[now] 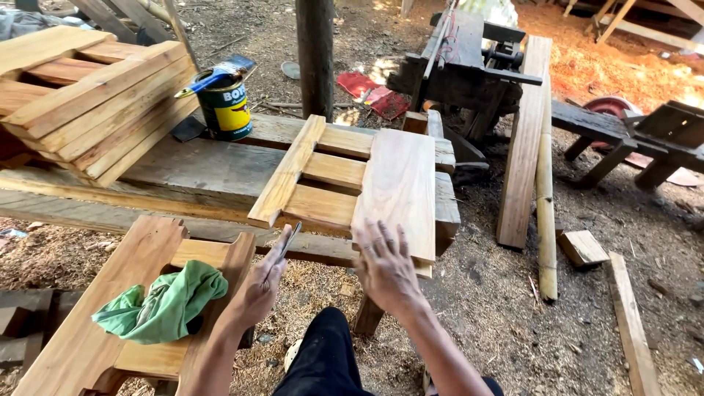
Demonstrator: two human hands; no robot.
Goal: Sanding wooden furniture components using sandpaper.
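Observation:
A light wooden frame piece [352,180], made of a wide board, a long rail and short cross slats, lies on a grey workbench [198,172]. My right hand [385,264] rests flat on the near end of the wide board, fingers spread. To the left, my left hand [264,282] grips a thin pencil-like tool [290,239], held just off the frame's near edge. My dark-trousered knee [326,356] shows below.
A paint tin [224,108] with a brush across it stands at the bench's back. Stacked wooden frames [88,103] lie at left. A green cloth [165,306] sits on another frame [110,315] near me. A post [315,55], planks and a bamboo pole [545,198] stand around on sawdust.

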